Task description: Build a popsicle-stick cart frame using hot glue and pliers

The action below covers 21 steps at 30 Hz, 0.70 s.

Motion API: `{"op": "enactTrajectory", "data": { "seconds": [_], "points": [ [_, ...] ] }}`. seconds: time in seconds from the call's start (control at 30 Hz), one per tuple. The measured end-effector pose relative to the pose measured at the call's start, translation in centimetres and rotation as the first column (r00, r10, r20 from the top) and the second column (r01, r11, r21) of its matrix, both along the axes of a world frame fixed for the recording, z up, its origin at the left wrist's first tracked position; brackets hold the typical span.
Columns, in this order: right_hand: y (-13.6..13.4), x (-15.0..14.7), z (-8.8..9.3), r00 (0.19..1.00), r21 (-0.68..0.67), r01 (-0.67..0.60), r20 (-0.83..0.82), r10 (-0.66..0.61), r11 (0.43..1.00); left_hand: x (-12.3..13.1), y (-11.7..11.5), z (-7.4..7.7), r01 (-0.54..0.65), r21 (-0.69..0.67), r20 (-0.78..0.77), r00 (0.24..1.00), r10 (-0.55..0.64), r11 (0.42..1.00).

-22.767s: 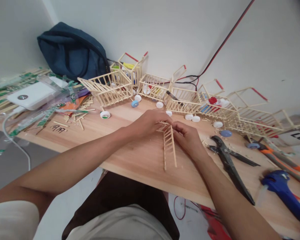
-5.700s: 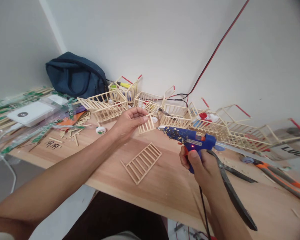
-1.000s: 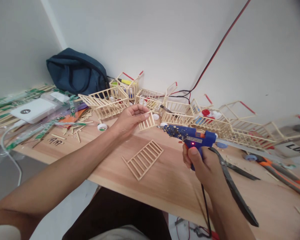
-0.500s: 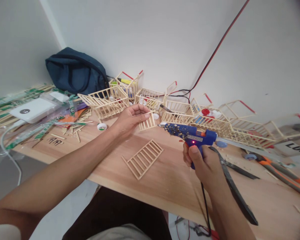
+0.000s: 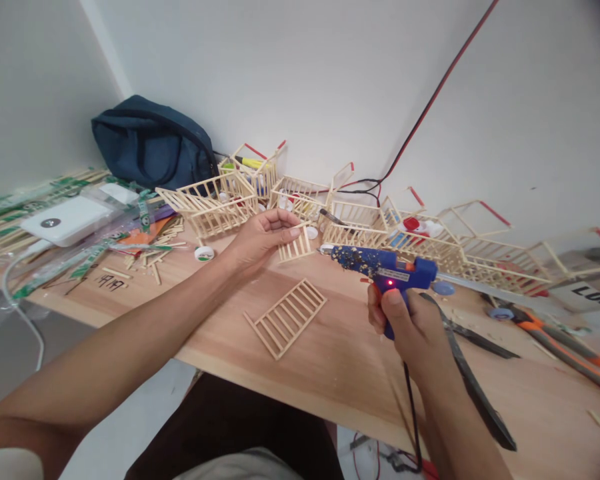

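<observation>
Pinched in my left hand (image 5: 267,235) is a small slatted stick panel (image 5: 296,249), held above the table with its upper edge between thumb and fingers. My right hand (image 5: 410,320) is wrapped round the handle of a blue hot glue gun (image 5: 385,264). Its red light is lit, and bits of debris cling to its front. The nozzle points left, close beside the small panel; whether it touches cannot be made out. Between and below my hands, a larger ladder-like stick panel (image 5: 289,319) lies flat on the wooden table (image 5: 220,333).
Several stick-built carts (image 5: 225,203) with red handles line the wall. A blue bag (image 5: 153,143), a white device (image 5: 67,217) and wrapped sticks (image 5: 5,233) are at the left. Dark-handled cutters (image 5: 480,393) and orange-handled pliers (image 5: 560,343) lie at the right. The glue gun's cord (image 5: 411,413) hangs over the front edge.
My right hand and the glue gun have shifted very slightly right. My left hand keeps the small panel almost in place, and the larger panel has not moved.
</observation>
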State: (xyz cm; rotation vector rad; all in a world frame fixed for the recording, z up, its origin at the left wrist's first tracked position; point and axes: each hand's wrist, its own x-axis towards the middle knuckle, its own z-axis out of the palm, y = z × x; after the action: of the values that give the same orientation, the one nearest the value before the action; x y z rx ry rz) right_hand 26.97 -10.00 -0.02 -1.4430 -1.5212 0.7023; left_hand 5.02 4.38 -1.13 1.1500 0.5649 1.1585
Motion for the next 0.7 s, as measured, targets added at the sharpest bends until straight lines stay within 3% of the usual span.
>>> {"op": "enactTrajectory", "data": {
  "seconds": [0.33, 0.7],
  "points": [
    [-0.2, -0.3, 0.5, 0.971, -0.007, -0.083, -0.224, 0.079, 0.997, 0.0, -0.2, 0.2, 0.003, 0.024, -0.074, 0.997, -0.001, 1.0],
    [0.4, -0.8, 0.3, 0.958, 0.004, 0.02, -0.287, -0.018, 1.0, 0.3, -0.9, 0.2, 0.167, -0.005, -0.119, 0.979, -0.166, 0.986]
  ]
}}
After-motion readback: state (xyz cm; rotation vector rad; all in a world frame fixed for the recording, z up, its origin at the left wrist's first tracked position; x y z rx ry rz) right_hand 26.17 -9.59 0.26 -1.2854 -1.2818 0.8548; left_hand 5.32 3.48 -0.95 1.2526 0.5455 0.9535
